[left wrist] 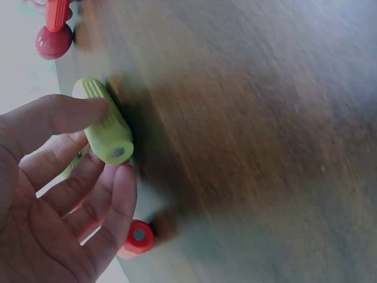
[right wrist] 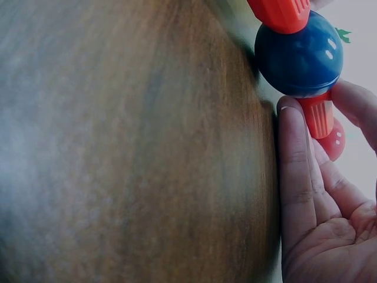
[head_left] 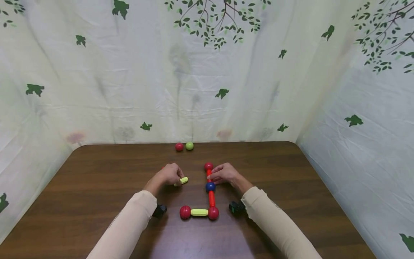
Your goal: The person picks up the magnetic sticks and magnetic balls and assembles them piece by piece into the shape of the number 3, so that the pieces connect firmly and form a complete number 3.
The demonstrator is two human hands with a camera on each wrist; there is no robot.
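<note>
My left hand (head_left: 170, 174) pinches a yellow-green ribbed rod (left wrist: 106, 127) between thumb and fingers, close over the table. A round grey spot marks the rod's near end. Just beyond that hand lies a red rod (left wrist: 136, 239), mostly hidden behind the fingers. My right hand (head_left: 225, 173) grips another red rod (right wrist: 318, 115) between a blue ball (head_left: 210, 186) and the far red ball (head_left: 208, 166). From the blue ball a nearer red rod (head_left: 211, 199) runs to a corner red ball (head_left: 213, 213). There a yellow-green rod (head_left: 199, 212) leads left to one more red ball (head_left: 185, 212), forming an L.
Near the back edge of the brown wooden table (head_left: 106, 162) sit a loose red ball (head_left: 179, 146) and a light green ball (head_left: 189, 145). A pale curtain (head_left: 136, 82) with leaf prints hangs behind the table and along its sides.
</note>
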